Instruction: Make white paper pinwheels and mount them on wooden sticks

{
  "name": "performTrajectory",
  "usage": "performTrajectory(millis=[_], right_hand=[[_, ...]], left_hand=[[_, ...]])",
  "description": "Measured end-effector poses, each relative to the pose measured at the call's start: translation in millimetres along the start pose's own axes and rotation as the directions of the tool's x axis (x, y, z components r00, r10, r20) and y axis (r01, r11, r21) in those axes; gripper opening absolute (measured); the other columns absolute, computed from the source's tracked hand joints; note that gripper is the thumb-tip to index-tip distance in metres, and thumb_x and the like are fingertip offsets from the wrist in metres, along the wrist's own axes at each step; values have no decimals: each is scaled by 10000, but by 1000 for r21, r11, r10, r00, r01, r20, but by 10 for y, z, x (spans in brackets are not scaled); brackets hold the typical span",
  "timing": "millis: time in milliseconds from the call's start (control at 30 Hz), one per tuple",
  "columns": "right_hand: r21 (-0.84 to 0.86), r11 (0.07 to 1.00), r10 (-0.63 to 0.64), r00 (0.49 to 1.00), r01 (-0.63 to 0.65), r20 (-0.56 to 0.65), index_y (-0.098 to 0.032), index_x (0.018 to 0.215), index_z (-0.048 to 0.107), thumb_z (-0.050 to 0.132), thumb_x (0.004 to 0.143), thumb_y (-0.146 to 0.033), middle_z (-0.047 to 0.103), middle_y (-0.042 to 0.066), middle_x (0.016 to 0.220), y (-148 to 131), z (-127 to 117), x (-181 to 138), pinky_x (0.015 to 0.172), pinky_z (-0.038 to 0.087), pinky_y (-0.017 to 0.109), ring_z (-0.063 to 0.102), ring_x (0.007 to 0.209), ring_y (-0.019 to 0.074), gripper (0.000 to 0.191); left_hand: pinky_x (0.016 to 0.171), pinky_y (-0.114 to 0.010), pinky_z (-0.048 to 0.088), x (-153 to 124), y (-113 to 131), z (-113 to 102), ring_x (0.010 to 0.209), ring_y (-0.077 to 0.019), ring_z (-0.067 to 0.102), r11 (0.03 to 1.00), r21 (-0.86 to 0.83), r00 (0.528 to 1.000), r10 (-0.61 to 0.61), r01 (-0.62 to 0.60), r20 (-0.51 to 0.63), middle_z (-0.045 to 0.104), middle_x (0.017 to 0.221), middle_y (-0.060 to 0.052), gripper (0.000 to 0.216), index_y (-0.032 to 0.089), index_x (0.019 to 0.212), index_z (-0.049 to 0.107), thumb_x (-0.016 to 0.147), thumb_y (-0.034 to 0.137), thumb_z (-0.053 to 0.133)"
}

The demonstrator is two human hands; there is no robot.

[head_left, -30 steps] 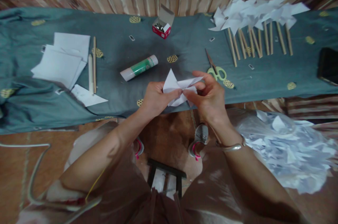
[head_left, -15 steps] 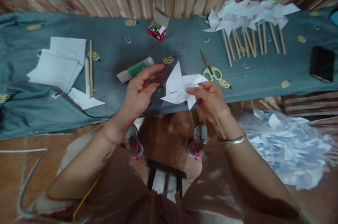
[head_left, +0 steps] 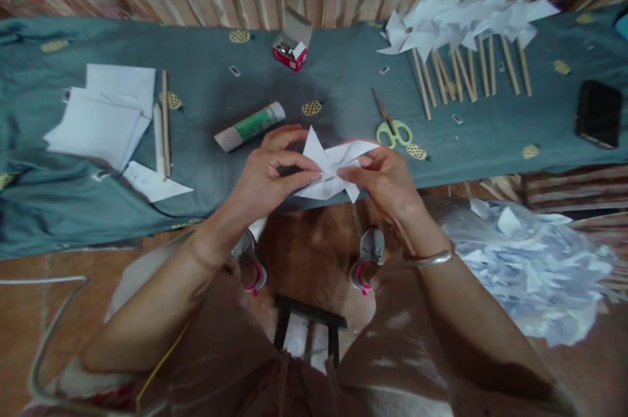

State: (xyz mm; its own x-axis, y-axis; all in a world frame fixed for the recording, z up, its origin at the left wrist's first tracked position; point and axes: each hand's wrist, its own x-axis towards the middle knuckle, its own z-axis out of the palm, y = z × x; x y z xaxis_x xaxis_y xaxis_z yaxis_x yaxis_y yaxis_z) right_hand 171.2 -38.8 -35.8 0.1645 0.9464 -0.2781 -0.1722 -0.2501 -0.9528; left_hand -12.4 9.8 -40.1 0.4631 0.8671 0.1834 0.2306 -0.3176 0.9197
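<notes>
A white paper pinwheel (head_left: 328,171) with pointed folded blades is held up over the front edge of the cloth-covered table. My left hand (head_left: 271,171) pinches its left side, the thumb pressed near the centre. My right hand (head_left: 385,176) grips the right side, thumb on top near the middle and the other fingers behind the paper. Just beyond my left hand lies a green and white glue stick (head_left: 252,126). Scissors (head_left: 391,126) with light green handles rest past my right hand.
Finished pinwheels (head_left: 456,21) on sticks lie at the back right, near a dark phone (head_left: 598,114). An opened red box (head_left: 290,54) holds small metal pieces. Paper squares (head_left: 101,126) and two sticks (head_left: 165,122) lie left. A plastic bag (head_left: 530,273) of white paper shapes stands right, below.
My left hand has moved right from beside the pinwheel and now pinches it, folding a blade in toward the centre. My right hand keeps its hold.
</notes>
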Motion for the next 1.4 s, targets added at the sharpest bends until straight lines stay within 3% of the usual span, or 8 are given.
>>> performTrajectory(millis=[567,867,1400], right_hand=[[-65,997,-33,999,34,23,-191,887,626,812,503,-236,563,-96,500,-10,-2,-35,445,421,224,514,445,92,429],[-31,999,-10,1000,11,29,-208,883,633,788,516,-186,616,-76,544,0,15,-35,477,459,250,549,475,110,399],[-77,995,-53,996,59,75,-205,914,625,787,561,-207,623,-71,579,47,-1,-10,498,477,236,576,504,108,389]], left_hand=[[1047,-467,328,-4,14,165,1166,-291,517,998,-35,996,-63,60,-69,706,1041,-38,74,252,604,720,622,254,792],[1041,-469,341,5,51,181,1173,-296,511,995,-23,992,-96,94,-82,712,1014,-34,90,249,577,706,612,246,789],[1056,-454,334,-3,9,194,1121,-260,552,1000,1,994,-27,27,-110,721,972,-30,86,228,593,698,642,212,766]])
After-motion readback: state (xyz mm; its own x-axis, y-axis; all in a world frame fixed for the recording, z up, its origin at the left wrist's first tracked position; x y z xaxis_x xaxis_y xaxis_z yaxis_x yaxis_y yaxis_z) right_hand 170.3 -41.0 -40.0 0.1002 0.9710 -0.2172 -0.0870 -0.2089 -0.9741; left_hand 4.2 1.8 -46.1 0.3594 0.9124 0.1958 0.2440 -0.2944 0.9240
